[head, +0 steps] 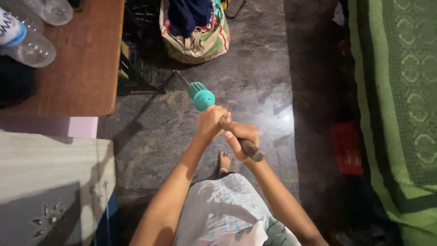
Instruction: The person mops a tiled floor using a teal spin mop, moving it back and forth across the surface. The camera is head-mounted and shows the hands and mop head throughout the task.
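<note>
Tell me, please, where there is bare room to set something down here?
Bare patches: the table between the bottles and its right edge, and the floor between the bag and the green mat. It is crowded by the bottles and around the bag.

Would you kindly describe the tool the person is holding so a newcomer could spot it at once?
Start at the dark stone floor in the middle of the view. Above it, the left hand and right hand grip a long-handled tool. Its teal plastic collar is the only bright teal thing here.
</note>
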